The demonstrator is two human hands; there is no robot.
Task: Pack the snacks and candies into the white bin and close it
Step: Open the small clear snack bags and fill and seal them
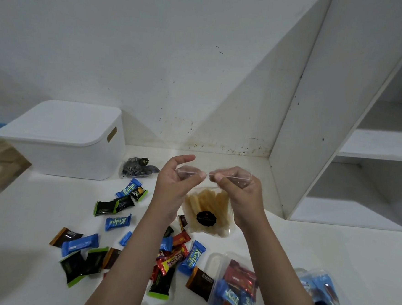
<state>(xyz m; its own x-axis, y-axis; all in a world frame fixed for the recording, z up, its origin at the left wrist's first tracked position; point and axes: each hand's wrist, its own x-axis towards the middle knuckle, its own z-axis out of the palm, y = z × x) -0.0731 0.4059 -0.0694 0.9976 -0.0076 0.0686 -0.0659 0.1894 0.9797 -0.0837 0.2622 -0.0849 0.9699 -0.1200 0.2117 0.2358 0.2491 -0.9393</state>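
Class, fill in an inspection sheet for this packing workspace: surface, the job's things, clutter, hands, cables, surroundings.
Surface: white table, stained along the back edge by the wall.
Job's things: white bin at back left, lid on; clear bag of yellow sticks held up above the table; loose wrapped candies scattered in front of the bin; two clear bags of candy bars at the near right edge.
Clutter: small clear bag of dark striped pieces beside the bin.
Hands: left hand and right hand each pinch the top edge of the sticks bag.
Cables: nothing seen.
Surroundings: white wall behind; white shelving unit at right.
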